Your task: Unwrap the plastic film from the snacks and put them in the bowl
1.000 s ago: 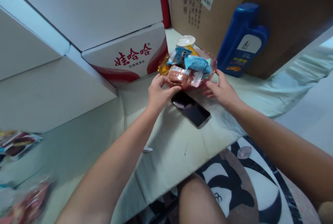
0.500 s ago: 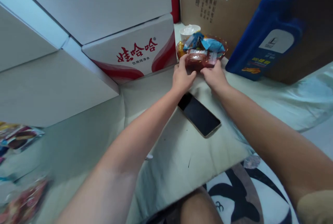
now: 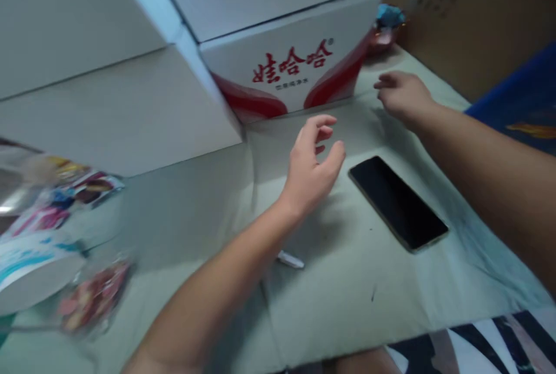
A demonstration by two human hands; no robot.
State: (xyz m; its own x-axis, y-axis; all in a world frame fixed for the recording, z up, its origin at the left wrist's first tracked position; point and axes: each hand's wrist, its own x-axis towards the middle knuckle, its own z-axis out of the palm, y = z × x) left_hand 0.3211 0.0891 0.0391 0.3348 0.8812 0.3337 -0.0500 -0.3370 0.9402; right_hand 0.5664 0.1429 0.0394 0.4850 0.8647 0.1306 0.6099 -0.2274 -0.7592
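Note:
My left hand (image 3: 313,162) hovers above the pale cloth-covered table, its fingers curved and apart with nothing between them. My right hand (image 3: 403,96) is further right, beyond the phone, with bent fingers spread and nothing visible in them. A smartphone (image 3: 397,203) lies dark screen up on the cloth below and between the hands. Past my right hand, the dish of wrapped snacks (image 3: 384,38) stands in the back corner, partly hidden by the white carton. A small white object (image 3: 290,259), too blurred to name, lies near my left forearm.
White cartons with red lettering (image 3: 291,67) are stacked along the back. A large brown cardboard box (image 3: 438,26) and a blue bottle (image 3: 521,102) stand at the right. On the left are snack packets (image 3: 87,189), a tipped paper cup (image 3: 39,272) and a clear bag of reddish pieces (image 3: 98,299).
Both hands have let go of the snack dish and drawn back from it. My left hand has come nearer, over the cloth. The view has swung left, showing the paper cup.

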